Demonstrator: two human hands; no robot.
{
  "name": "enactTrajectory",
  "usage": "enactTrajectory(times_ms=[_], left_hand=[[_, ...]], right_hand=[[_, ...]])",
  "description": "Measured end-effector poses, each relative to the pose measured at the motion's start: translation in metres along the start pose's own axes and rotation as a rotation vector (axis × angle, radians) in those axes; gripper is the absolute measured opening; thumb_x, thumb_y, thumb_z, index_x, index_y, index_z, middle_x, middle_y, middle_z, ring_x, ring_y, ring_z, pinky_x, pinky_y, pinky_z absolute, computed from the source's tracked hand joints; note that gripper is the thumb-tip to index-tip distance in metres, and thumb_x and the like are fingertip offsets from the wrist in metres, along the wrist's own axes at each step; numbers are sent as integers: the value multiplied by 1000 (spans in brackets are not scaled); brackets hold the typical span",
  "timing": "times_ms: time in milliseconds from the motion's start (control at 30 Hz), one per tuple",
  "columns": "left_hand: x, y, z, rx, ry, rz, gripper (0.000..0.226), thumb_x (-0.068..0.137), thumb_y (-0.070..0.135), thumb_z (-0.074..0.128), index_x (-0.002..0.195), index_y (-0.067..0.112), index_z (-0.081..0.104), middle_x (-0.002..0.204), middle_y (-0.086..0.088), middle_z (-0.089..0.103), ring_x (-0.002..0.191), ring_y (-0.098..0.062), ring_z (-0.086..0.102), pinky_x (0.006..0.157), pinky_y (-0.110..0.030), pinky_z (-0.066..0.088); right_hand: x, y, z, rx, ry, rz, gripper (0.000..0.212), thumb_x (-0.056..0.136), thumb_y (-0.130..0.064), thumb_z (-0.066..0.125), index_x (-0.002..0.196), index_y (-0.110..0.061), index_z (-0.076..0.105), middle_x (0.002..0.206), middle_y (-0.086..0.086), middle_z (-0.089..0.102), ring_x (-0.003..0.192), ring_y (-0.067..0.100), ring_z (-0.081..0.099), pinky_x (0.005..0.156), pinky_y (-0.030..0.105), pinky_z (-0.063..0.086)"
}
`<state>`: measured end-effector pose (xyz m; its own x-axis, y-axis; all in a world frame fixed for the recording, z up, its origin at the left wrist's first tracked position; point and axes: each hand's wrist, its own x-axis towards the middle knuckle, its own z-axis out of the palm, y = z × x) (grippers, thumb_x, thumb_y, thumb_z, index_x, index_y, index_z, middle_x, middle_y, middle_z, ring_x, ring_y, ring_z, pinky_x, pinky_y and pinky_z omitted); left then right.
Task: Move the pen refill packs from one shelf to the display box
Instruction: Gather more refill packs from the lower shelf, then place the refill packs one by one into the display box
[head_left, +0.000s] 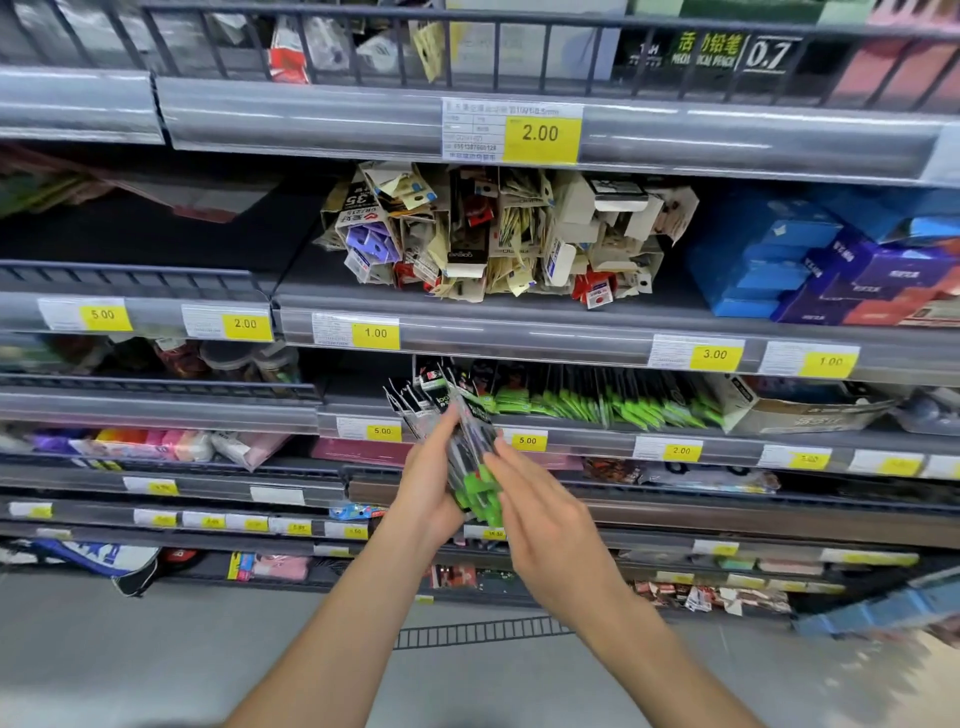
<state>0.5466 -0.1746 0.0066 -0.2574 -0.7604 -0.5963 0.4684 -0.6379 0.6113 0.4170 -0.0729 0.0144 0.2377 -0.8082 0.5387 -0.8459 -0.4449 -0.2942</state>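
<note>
You are standing in a stationery shop: metal shelves (363, 119) at twelve o'clock carry yellow price tags (540, 135) and packed pen refills (597, 405).

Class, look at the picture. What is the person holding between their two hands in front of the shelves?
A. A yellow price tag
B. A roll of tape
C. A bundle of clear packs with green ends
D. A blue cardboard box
C: the left hand grips a bundle of clear packs with green ends, and the right hand lies flat against its other side.
</note>
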Motion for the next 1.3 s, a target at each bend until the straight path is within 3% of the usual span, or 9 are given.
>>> enactTrajectory(times_ms=[167,367,533,633,800,933,1067,1200,1300], left_hand=[[-24,-2,-3,54,-169,-4,87,75,50,84,140,-2,61,136,-27,67,124,-43,67,99,-52,57],[-36,-6,10,94,-214,67,27,74,19,80,99,8,79,90,-13,79,72,-24,76,64,-36,63],[-44,-26,31,177,-301,51,17,72,19,81,87,11,86,91,-17,81,75,-29,78,67,-41,65],[-50,-44,52,246,-334,26,11,65,14,91,74,18,85,87,-16,80,71,-29,77,69,-46,66],[-63,-90,106,307,-404,-33,27,67,17,88,92,10,84,101,-24,80,81,-34,78,72,-45,64],[-86,-138,159,357,-460,-107,70,71,21,90,132,-1,65,125,-29,73,101,-40,76,80,-48,63],[-115,-191,219,378,-465,-133,104,52,23,98,143,-1,53,134,-30,67,117,-48,69,92,-61,60],[-141,-243,279,338,-524,-147,75,59,13,90,127,-10,68,130,-39,65,99,-43,72,95,-66,55],[-155,-275,322,323,-522,-147,79,62,15,86,133,-9,63,134,-40,62,113,-51,65,104,-72,47]], right_hand=[[-6,-5,-17,112,-49,92,53,98,0,59,149,-3,46,158,8,42,149,17,35,120,37,33],[-11,-7,-50,450,-87,268,50,95,-31,66,142,-14,58,156,-5,46,149,9,33,121,26,27],[-29,-5,-72,851,344,722,26,98,-12,66,114,-31,74,119,-5,73,111,10,67,88,22,53],[-47,6,-88,890,308,927,28,93,-17,74,108,-40,75,99,-6,76,91,14,71,77,28,56],[-94,25,-135,1015,333,1040,25,88,-22,75,113,-26,77,108,13,76,104,34,71,91,51,56],[-140,46,-182,1031,494,1110,20,88,-16,74,107,-20,79,106,10,78,102,27,71,96,49,52],[-191,75,-236,1004,552,1148,17,93,-15,71,109,-16,77,109,12,76,110,36,68,101,57,50],[-234,105,-293,935,588,1131,26,86,-34,75,109,-23,77,104,20,73,104,43,67,83,54,56],[-261,130,-333,910,528,1117,28,91,-42,71,114,-26,75,111,17,72,104,41,68,77,56,58]])
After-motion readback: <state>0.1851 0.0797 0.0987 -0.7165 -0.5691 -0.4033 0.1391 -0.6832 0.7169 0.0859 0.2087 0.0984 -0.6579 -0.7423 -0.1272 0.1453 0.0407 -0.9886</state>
